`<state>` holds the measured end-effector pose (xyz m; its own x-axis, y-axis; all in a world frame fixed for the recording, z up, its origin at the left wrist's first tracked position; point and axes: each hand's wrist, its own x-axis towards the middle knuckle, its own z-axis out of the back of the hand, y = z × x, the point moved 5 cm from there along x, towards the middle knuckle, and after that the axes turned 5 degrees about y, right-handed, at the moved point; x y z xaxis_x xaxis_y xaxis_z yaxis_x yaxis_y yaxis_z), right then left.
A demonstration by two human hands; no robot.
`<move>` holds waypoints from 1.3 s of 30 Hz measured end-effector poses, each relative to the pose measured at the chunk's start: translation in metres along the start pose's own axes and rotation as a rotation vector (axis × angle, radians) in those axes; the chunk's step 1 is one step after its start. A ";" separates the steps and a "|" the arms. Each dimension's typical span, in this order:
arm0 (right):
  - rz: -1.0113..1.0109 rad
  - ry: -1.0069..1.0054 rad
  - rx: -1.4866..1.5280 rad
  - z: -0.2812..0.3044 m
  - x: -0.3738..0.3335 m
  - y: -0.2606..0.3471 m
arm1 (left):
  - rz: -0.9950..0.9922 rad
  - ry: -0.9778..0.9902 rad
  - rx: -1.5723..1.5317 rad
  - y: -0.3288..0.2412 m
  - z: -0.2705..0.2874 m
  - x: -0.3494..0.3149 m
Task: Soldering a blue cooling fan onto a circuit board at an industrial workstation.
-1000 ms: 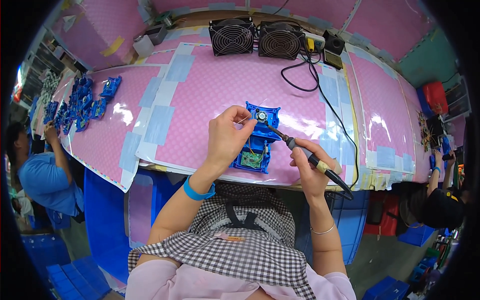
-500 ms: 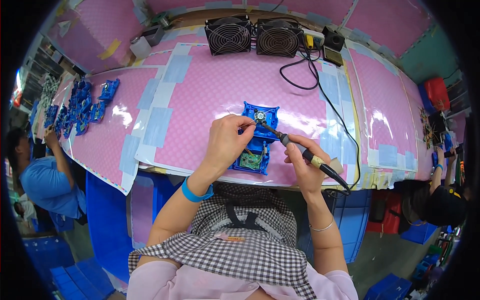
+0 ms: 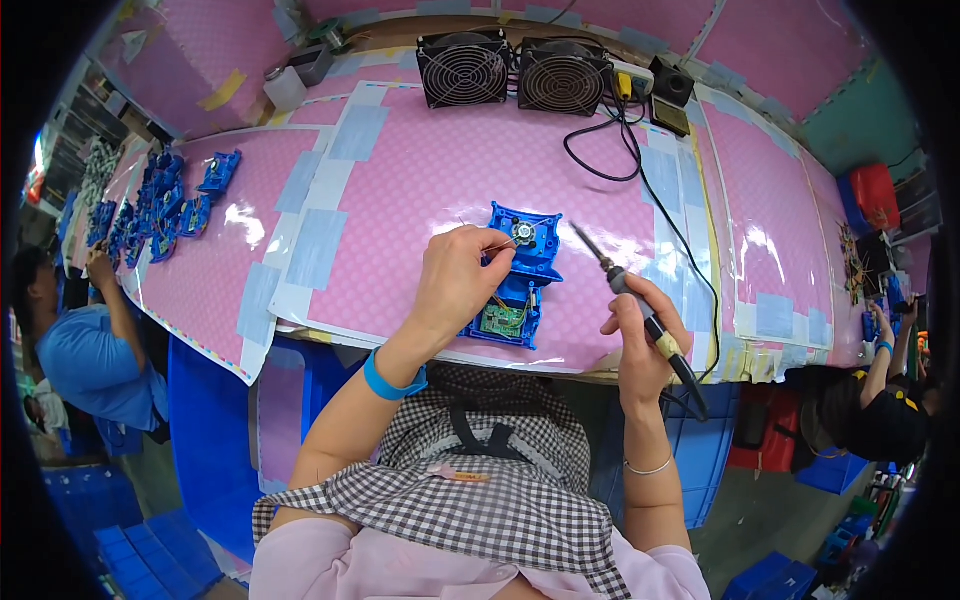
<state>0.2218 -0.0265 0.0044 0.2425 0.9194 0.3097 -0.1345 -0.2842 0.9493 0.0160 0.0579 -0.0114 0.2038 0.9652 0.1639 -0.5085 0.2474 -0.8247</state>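
My right hand [image 3: 648,335] is wrapped round the grey-and-black handle of a soldering iron [image 3: 622,283]; its dark tip points up and left, apart from the work. In front of me lies an opened blue plastic housing [image 3: 540,262]. A round speaker-like part [image 3: 523,233] sits in its far half, and a green circuit board [image 3: 503,320] with thin wires in the near half. Beside the round part, my left hand [image 3: 462,275] pinches a thin wire [image 3: 499,248] between thumb and forefinger.
Two black fans [image 3: 463,70] stand at the back, near a small stand with a sponge tray [image 3: 668,115]. The iron's black cable [image 3: 672,222] curves across the right side. Several blue housings [image 3: 165,205] are on the left. Co-workers sit at both sides.
The soldering iron has pulled away from the round part, moving right in my right hand. My left hand stays at the housing, still pinching the wire.
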 end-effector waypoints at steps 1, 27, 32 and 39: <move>0.043 -0.005 -0.042 0.003 -0.001 -0.001 | 0.001 -0.004 -0.003 0.000 0.000 0.000; 0.298 -0.072 -0.025 -0.010 0.019 -0.002 | -0.145 0.292 0.744 -0.010 -0.005 -0.006; 0.353 -0.119 -0.098 0.000 0.000 -0.035 | 0.181 0.005 0.910 0.082 0.112 -0.007; 0.429 0.001 -0.190 -0.026 -0.004 -0.049 | 0.321 -0.378 1.195 0.195 0.260 0.014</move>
<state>0.2025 -0.0087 -0.0447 0.1255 0.7299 0.6719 -0.3960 -0.5841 0.7085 -0.2982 0.1417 -0.0291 -0.2141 0.9108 0.3531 -0.9583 -0.2659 0.1048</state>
